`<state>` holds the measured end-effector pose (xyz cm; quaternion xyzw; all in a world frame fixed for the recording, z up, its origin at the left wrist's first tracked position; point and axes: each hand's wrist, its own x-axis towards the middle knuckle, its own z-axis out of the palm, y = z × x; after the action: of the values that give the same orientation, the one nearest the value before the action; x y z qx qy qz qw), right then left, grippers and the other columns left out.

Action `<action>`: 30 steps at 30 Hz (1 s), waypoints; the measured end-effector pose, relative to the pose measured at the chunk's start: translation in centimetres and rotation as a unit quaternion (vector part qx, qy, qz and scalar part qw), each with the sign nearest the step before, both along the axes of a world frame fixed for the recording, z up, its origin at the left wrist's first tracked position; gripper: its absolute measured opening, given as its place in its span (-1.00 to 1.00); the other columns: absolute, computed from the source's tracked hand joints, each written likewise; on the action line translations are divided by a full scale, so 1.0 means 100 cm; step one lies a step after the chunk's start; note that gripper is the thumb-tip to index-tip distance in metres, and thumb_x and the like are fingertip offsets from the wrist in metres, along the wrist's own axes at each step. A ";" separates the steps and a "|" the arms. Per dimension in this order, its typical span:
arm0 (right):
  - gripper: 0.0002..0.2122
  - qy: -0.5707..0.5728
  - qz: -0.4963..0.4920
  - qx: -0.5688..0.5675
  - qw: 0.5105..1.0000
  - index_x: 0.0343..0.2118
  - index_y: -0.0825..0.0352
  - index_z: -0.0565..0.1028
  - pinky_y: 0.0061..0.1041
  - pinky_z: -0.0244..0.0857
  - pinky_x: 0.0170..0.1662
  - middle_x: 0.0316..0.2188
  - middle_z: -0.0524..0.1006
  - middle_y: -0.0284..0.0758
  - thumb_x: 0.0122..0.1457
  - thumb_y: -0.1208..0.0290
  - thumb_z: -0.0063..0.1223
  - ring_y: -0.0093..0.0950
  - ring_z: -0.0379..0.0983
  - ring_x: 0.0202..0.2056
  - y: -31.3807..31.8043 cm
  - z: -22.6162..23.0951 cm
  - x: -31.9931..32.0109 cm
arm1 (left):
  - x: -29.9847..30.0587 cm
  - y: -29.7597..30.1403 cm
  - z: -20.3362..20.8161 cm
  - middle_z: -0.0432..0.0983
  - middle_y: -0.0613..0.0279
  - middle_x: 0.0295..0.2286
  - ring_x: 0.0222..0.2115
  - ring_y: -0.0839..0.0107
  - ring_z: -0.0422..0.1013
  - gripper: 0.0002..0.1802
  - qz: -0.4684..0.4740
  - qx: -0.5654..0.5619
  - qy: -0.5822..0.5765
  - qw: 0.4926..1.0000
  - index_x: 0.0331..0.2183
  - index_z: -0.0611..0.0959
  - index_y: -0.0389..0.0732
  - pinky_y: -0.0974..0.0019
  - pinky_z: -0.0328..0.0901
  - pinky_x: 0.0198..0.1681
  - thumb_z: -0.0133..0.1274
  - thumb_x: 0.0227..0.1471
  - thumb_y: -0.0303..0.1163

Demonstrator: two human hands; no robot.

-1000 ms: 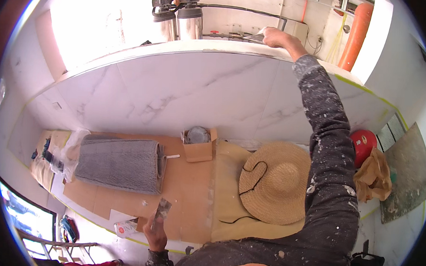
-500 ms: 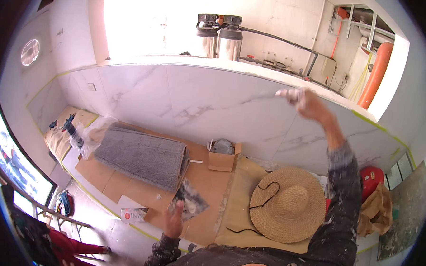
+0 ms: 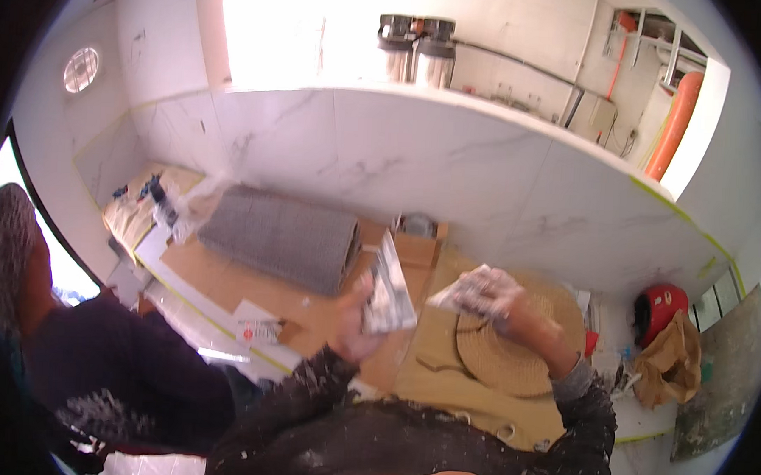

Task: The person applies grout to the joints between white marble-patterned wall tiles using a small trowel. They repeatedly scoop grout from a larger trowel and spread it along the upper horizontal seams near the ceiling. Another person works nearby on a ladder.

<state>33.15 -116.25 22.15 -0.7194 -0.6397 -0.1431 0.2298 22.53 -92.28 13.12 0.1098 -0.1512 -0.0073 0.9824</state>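
My left hand (image 3: 355, 325) is closed on the edge of a grey putty-smeared scraper plate (image 3: 395, 296), thumb up and the plate tilted over the cardboard. My right hand (image 3: 513, 307) is closed on a pale, flat, pointed scraper blade (image 3: 461, 290), its tip turned toward the left plate. A small gap separates the two tools. White smears cover the right fingers, and whatever handle lies in them is hidden. Below the right hand lies a woven straw hat (image 3: 532, 367). Beyond both hands stands the white marble-patterned wall (image 3: 434, 168).
A rolled grey carpet (image 3: 283, 237) lies on cardboard (image 3: 192, 276), beside an opened small box (image 3: 418, 243). A red helmet (image 3: 659, 311) and crumpled brown paper bag (image 3: 671, 360) are at the right. Another person in dark clothing (image 3: 128, 371) stands close on my left. Two steel canisters (image 3: 415, 56) stand beyond the ledge.
My right hand has come down from the wall toward the left plate. My left hand and plate have risen slightly rightward. The other person has come into view at the left.
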 end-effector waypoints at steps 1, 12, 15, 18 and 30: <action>-0.67 0.022 0.003 0.034 0.999 0.03 0.24 0.47 -0.23 0.27 0.12 -0.05 0.50 -0.14 0.17 0.56 -0.03 -0.22 0.44 -0.01 -0.005 -0.007 -0.002 | 0.000 0.004 0.001 0.47 0.13 -0.08 -0.10 0.26 0.44 -0.56 0.105 0.047 0.045 0.992 0.07 0.38 -0.22 0.16 0.31 0.04 -0.06 0.22 -0.24; -0.76 0.864 0.111 0.337 0.358 -0.07 0.42 0.40 -0.31 0.38 -0.02 -0.18 0.52 -0.22 0.22 0.46 -0.07 -0.39 0.49 -0.14 -0.001 -0.013 -0.049 | 0.036 -0.010 0.023 0.52 -0.05 -0.09 -0.14 0.13 0.50 -0.64 0.565 0.523 -0.307 0.560 -0.03 0.52 -0.27 0.23 0.35 -0.04 -0.01 0.08 -0.59; -0.75 0.860 0.086 0.344 0.367 -0.09 0.44 0.41 -0.28 0.40 -0.02 -0.20 0.53 -0.21 0.19 0.48 -0.05 -0.40 0.50 -0.16 -0.013 0.002 -0.038 | 0.044 -0.017 0.033 0.51 -0.07 -0.08 -0.02 0.10 0.44 -0.65 0.509 0.575 -0.379 0.517 -0.07 0.54 -0.31 0.19 0.31 0.03 0.02 0.04 -0.61; -0.77 0.810 -0.014 0.389 0.438 -0.13 0.44 0.43 -0.37 0.45 -0.09 -0.27 0.57 -0.24 0.18 0.47 -0.03 -0.40 0.54 -0.23 -0.054 0.019 -0.023 | 0.047 -0.016 0.031 0.54 -0.06 -0.14 -0.07 0.11 0.46 -0.71 0.468 0.646 -0.323 0.510 -0.12 0.54 -0.34 0.21 0.32 0.02 0.00 0.06 -0.59; -0.74 0.904 0.199 0.291 0.240 -0.09 0.54 0.38 -0.35 0.44 -0.02 -0.20 0.54 -0.12 0.20 0.51 -0.10 -0.31 0.54 -0.18 -0.022 -0.049 0.035 | 0.090 -0.036 -0.009 0.42 -0.22 -0.09 -0.11 0.02 0.43 -0.48 0.547 0.594 -0.190 0.557 0.16 0.28 -0.26 0.10 0.33 -0.06 -0.13 0.22 -0.27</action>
<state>36.64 -118.50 17.24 -0.1075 -0.0471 0.4757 0.8718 31.51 -95.92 12.19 0.7293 -0.2068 0.4647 0.4576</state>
